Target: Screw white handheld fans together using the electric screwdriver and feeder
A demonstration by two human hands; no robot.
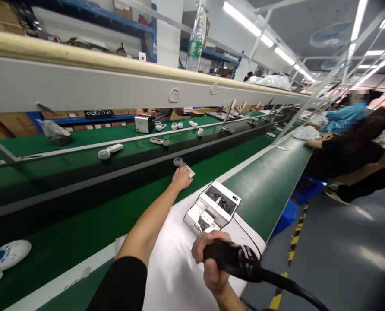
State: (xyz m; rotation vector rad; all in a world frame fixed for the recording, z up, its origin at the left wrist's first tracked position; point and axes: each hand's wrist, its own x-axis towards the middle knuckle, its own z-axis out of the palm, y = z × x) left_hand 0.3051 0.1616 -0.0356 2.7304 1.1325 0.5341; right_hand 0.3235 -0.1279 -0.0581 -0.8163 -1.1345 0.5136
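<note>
- Stretches the left hand forward over the green belt, with fingers laid on a white device; cannot tell whether clamped on it or only touching it.
- Clamps the right hand around a black tool, held over a white sheet, with its cord running off toward the lower right.
- Has a silver-and-white machine standing on the sheet, just beyond the right hand and near the belt.
- Shows another device with a blue dial on the belt at the lower left, well apart from the left hand.
- Shows, farther along the green surface, a heap of white parts near a person in blue.
</note>
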